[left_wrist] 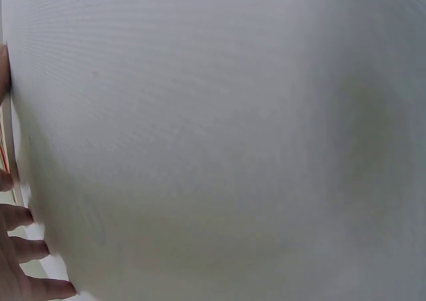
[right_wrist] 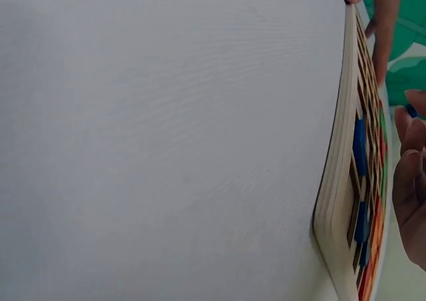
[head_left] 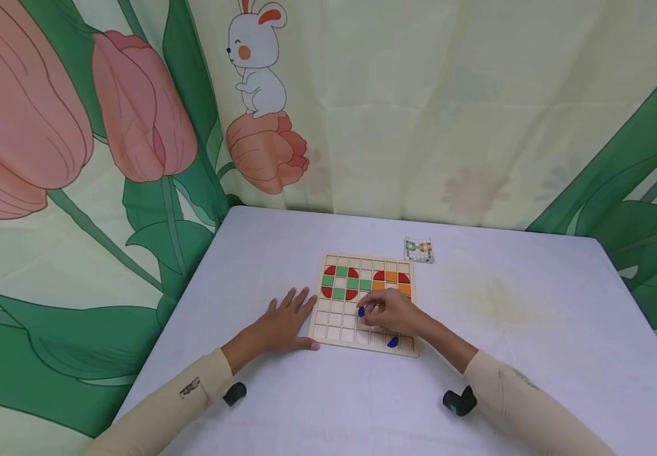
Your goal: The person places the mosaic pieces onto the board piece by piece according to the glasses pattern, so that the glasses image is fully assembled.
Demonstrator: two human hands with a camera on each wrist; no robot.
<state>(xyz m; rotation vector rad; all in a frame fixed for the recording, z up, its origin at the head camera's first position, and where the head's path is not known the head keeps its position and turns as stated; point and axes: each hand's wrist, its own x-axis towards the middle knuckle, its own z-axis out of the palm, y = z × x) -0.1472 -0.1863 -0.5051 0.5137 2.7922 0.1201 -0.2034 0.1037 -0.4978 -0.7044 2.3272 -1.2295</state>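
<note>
A square wooden grid board lies on the white table, with red, green and orange pieces set in its upper rows. My right hand is over the board's right half, pinching a small blue piece between thumb and fingertips. Another blue piece, with a curved edge, sits near the board's bottom right; the right wrist view shows blue pieces there too. Spread flat on the table, my left hand lies at the board's left side, its thumb at the lower left corner.
Behind the board lies a small pattern card showing a coloured grid. Dark wrist cameras hang under both sleeves. A printed curtain with tulips and a rabbit stands behind the table.
</note>
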